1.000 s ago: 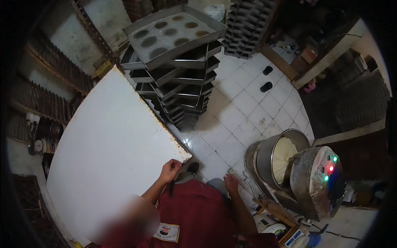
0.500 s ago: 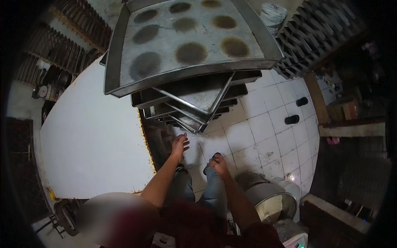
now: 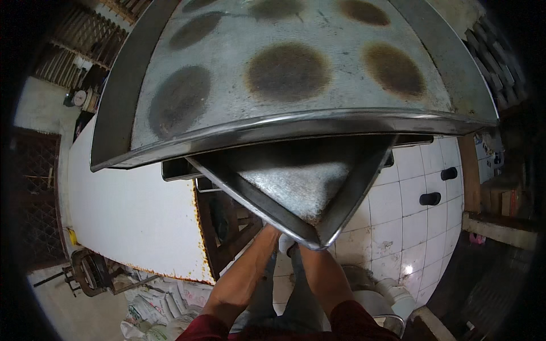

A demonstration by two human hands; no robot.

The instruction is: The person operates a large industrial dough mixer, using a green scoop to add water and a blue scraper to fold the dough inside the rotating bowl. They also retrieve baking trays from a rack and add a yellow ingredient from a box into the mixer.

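A large shallow metal baking tray (image 3: 347, 74) with dark round marks lies on top of a crosswise stack of trays. Below it, the corner of another metal tray (image 3: 296, 187), turned at an angle, points toward me. My left forearm (image 3: 244, 270) and my right forearm (image 3: 324, 278) both reach up to this corner. Both hands are hidden beneath or behind the angled tray, so their fingers and grip do not show.
Left of the stack stands a white table (image 3: 136, 221) with a rusty edge. A metal pot (image 3: 378, 310) is by my right side, white sacks (image 3: 159, 310) lie at lower left, and dark slippers (image 3: 430, 199) rest on the tiled floor (image 3: 392, 227).
The tray stack appears larger and closer. Both hands, visible below the stack before, have moved forward to the angled tray's corner and out of sight.
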